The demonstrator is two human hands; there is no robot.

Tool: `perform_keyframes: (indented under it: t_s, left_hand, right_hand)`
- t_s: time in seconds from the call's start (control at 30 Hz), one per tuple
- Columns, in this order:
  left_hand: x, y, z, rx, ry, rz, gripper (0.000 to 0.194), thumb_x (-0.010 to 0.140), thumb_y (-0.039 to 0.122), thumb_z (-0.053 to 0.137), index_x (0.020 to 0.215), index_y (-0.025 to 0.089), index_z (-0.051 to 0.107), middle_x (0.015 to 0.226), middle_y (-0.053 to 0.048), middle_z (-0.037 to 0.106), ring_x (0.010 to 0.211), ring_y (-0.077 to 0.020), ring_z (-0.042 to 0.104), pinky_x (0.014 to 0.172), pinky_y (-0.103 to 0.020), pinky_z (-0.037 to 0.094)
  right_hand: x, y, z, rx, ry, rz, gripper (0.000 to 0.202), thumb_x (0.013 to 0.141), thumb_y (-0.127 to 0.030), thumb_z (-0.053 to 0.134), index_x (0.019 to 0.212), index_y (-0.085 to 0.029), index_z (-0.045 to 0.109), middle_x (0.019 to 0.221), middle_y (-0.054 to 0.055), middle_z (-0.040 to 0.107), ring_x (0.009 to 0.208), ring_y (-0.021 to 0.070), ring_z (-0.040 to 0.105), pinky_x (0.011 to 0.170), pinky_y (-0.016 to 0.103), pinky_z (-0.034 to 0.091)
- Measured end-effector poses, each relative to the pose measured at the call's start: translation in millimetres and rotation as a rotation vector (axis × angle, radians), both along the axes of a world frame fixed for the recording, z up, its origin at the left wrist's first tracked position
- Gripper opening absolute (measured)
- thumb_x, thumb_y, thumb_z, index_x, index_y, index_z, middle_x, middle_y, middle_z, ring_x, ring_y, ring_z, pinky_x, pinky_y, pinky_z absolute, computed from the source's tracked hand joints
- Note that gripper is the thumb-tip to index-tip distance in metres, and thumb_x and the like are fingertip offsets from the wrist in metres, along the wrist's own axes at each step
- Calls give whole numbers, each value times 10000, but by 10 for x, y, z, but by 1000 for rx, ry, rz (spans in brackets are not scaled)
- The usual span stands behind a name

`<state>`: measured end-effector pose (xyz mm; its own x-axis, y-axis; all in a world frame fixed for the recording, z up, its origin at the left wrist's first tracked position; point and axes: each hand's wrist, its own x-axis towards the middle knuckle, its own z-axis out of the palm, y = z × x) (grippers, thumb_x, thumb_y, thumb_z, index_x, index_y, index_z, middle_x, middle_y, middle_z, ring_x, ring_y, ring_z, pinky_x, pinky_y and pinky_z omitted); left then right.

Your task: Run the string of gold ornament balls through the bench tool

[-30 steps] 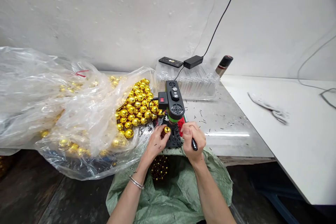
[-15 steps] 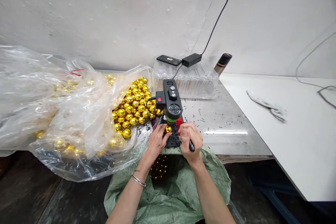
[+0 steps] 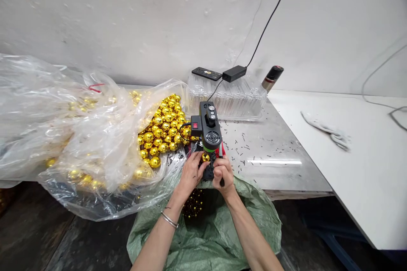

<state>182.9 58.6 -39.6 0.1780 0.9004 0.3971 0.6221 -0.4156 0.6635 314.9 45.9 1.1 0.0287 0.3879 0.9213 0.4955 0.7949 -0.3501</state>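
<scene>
Between the thumb and fingers of my left hand sits a shiny gold ball, right under the head of a black bench press with a green ring. My right hand is wrapped round the press's lever handle, whose black end shows below the fist. Small black bits are scattered on the press base. Below both hands gapes a green woven sack with many small gold balls inside.
To the left, a clear plastic bag spills gold balls onto the metal tabletop. Behind the press stands a clear plastic tray with a black power adapter and a phone on it. A bottle and a glove lie rightward.
My right hand has swung the lever to the left and inward, closer to my left hand. The top part of the press has shifted. My left hand keeps the ball in place.
</scene>
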Motion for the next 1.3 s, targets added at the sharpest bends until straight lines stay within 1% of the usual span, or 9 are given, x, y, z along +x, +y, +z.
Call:
perform_keyframes:
  t_s: [0.2, 0.37, 0.5, 0.67, 0.73, 0.87, 1.0, 1.17, 1.3]
  left_hand:
    - [4, -12, 6, -46, -62, 22, 275, 953, 259, 578, 1213, 179, 620, 1149, -125, 690, 1042, -258, 693, 929, -431, 580]
    - [-124, -362, -3, -41, -79, -12, 356, 947, 288, 591, 1291, 195, 590, 1231, -130, 674, 1141, -262, 660, 993, -443, 552]
    - [-316, -454, 104, 16, -20, 13, 377, 914, 373, 655, 1255, 216, 627, 1233, -124, 666, 1152, -280, 644, 994, -449, 546]
    - [-510, 79, 375, 81, 115, 373, 338, 973, 292, 546, 1278, 163, 611, 1349, -196, 576, 1232, -335, 572, 1031, -504, 487]
    - [-539, 316, 457, 28, 258, 433, 348, 969, 262, 537, 1283, 125, 595, 1368, -230, 551, 1222, -363, 565, 1002, -521, 485]
    - [-544, 565, 536, -113, 541, 389, 236, 934, 241, 571, 1101, 100, 659, 1138, -217, 649, 1091, -367, 602, 924, -486, 490]
    - [-571, 553, 500, -161, 645, 345, 180, 892, 166, 565, 1036, 127, 666, 1010, -178, 669, 1003, -331, 619, 867, -426, 487]
    - [-615, 437, 393, -180, 603, 310, 234, 853, 90, 540, 1042, 130, 671, 983, -166, 675, 982, -307, 636, 860, -404, 488]
    - [-667, 393, 408, -129, 296, 314, 230, 876, 184, 562, 1074, 146, 671, 1028, -157, 689, 1034, -303, 630, 925, -438, 492]
  right_hand:
    - [4, -71, 420, -115, 107, 7, 331, 988, -158, 384, 673, -223, 463, 649, -4, 502, 632, 141, 524, 573, 296, 406]
    - [-8, -98, 792, -263, 152, 46, 352, 987, -151, 420, 643, -218, 445, 634, -15, 481, 625, 129, 497, 591, 293, 386]
    - [-21, -104, 718, -238, 155, 28, 335, 986, -148, 414, 661, -220, 451, 643, -10, 485, 634, 136, 503, 588, 298, 377]
    - [-37, -113, 608, -225, 158, 33, 329, 980, -129, 411, 664, -217, 443, 665, -5, 501, 638, 133, 501, 583, 294, 372]
    - [-42, -112, 612, -213, 153, 29, 330, 978, -129, 412, 662, -219, 442, 655, -8, 495, 631, 134, 498, 577, 295, 368]
    - [-47, -108, 626, -193, 143, 11, 329, 979, -135, 410, 663, -222, 439, 642, -10, 491, 625, 138, 500, 570, 295, 366]
    - [-42, -107, 616, -194, 140, 3, 336, 981, -142, 406, 657, -224, 433, 639, -8, 492, 631, 143, 507, 585, 299, 384]
    - [-29, -104, 600, -187, 140, 19, 337, 971, -130, 424, 647, -223, 439, 640, -8, 498, 652, 146, 519, 603, 300, 397]
    - [-23, -106, 606, -194, 130, 12, 338, 972, -138, 422, 646, -224, 444, 647, -4, 510, 644, 147, 520, 596, 301, 399]
